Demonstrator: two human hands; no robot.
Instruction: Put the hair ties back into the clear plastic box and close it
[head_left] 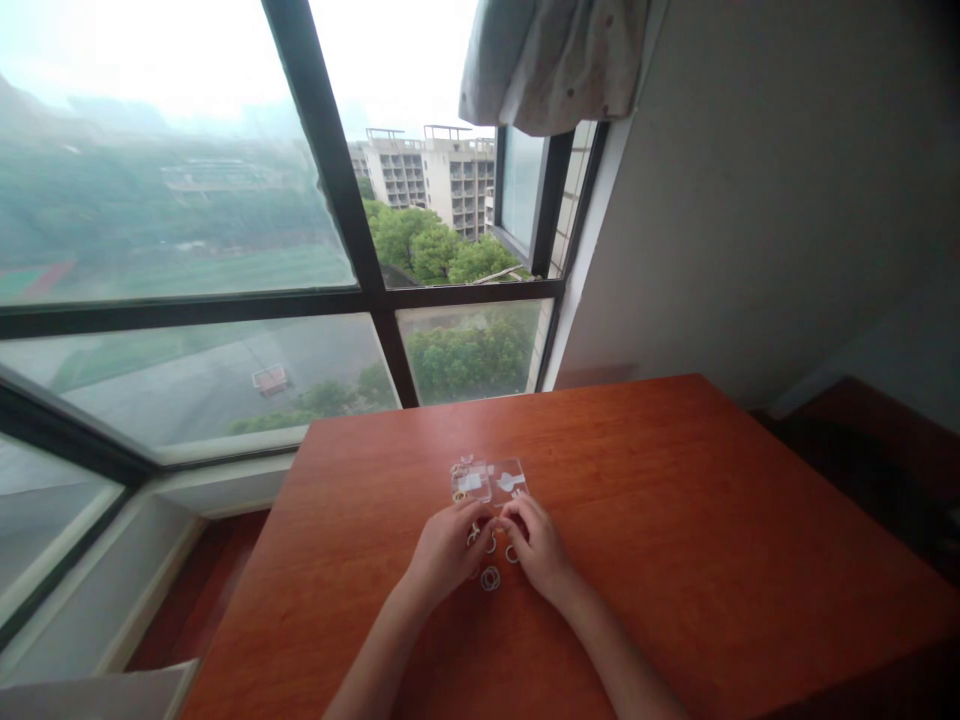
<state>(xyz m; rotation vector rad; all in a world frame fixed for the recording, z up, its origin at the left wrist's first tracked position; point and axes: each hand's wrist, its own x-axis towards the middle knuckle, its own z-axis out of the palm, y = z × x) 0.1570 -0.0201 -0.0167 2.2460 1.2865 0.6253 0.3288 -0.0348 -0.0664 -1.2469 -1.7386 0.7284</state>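
Note:
On the red-brown wooden table (675, 470) lie two small clear plastic packets (489, 481) with white labels, side by side. Just in front of them are several small silvery rings (490, 577). My left hand (448, 548) and my right hand (537, 545) rest close together over the rings, fingers curled and pinched at something small between them. What the fingertips hold is too small to name. Both forearms reach in from the bottom edge.
A large window with dark frames (352, 250) stands beyond the table's far edge, with a low white sill (225, 480). A grey wall (750, 200) is at the right, a bunched curtain (555, 60) above. The table's left edge drops to the floor.

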